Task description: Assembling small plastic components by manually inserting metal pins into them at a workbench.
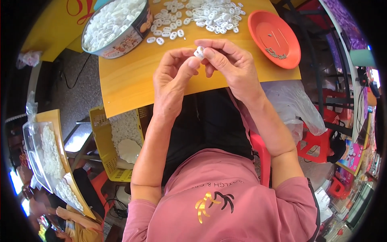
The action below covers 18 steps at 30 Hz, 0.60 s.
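Over the near part of the wooden table [133, 80] my two hands meet at a small white plastic piece [199, 52]. My left hand [175, 72] pinches it from the left between thumb and fingers. From the other side my right hand [231, 66] grips it too, thumb laid along its edge. Just beyond the fingers lie several loose white oval pieces with holes [166, 30], and behind them a larger heap of similar white pieces [213, 14]. Whether a small metal part sits in the held piece is too small to tell.
A round tin [133, 42] full of white pieces stands at the table's left. On the right an orange-red dish [294, 44] holds small metal parts and thin sticks. Below are a yellow crate [107, 149] and a plastic bag [286, 105]. Another person's arm [78, 220] shows at lower left.
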{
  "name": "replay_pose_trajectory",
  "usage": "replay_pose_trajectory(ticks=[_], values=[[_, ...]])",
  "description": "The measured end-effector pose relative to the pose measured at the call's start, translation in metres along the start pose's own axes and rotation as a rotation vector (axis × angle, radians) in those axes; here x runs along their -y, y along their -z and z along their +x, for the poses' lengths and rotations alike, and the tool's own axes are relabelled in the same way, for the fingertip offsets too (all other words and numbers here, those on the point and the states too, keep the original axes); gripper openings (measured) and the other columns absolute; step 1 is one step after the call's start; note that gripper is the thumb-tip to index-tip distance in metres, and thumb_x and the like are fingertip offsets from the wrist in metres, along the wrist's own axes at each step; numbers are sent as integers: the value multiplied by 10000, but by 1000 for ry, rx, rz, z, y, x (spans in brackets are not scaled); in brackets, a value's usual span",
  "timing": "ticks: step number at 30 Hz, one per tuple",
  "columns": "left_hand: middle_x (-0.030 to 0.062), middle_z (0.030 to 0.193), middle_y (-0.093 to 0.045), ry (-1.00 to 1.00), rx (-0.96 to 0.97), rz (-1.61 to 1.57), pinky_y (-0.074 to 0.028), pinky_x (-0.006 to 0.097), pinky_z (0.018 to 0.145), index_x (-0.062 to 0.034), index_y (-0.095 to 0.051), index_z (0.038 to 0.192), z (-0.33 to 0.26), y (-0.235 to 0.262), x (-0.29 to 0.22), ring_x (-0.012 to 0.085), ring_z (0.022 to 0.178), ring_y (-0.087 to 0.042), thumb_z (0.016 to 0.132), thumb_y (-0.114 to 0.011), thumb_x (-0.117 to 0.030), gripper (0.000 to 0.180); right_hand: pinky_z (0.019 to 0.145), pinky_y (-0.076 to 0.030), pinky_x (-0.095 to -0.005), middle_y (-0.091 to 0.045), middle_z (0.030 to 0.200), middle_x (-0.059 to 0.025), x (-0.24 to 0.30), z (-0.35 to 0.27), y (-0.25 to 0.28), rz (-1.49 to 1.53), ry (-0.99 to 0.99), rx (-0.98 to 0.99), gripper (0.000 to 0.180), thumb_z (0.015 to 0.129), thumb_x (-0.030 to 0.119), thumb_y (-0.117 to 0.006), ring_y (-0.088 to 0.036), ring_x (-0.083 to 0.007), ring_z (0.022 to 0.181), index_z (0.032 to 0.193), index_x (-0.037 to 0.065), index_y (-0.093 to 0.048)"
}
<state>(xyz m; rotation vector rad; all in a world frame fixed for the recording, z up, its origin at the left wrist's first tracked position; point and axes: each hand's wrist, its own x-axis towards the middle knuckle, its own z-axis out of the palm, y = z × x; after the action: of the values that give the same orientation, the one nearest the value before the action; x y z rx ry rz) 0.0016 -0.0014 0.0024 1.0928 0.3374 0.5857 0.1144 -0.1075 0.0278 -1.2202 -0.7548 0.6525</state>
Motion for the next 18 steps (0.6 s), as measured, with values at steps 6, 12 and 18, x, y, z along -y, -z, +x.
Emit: replay_pose_trajectory(ticks=[6, 12, 18], values=[[138, 1341, -532, -174, 119, 68, -437, 305, 902, -2, -550, 1264, 0, -8, 11, 150, 1032, -542, 1012, -509, -314, 403, 649, -488, -222, -632, 874, -28, 7, -5, -2, 185, -15, 24, 438, 958, 86, -594, -573, -70, 710, 1352, -25, -438], [161, 1300, -544, -169, 206, -200, -474, 265, 725, -12, -579, 1160, -9, -11, 1, 133, 848, -553, 989, -559, -215, 266, 685, -471, -208, -615, 927, -35, 8, -13, -7, 356, -23, 120, 611, 945, 66, -610, -558, -69, 742, 1458, 6, -284], [134, 1254, -539, -289, 175, -125, -436, 229, 675, -20, -579, 1157, -19, -13, -9, 146, 969, -531, 979, -569, -231, 276, 707, -468, -212, -608, 961, -24, 11, -20, -23, 393, 42, 157, 605, 940, 47, -603, -553, -68, 775, 1463, 31, -300]])
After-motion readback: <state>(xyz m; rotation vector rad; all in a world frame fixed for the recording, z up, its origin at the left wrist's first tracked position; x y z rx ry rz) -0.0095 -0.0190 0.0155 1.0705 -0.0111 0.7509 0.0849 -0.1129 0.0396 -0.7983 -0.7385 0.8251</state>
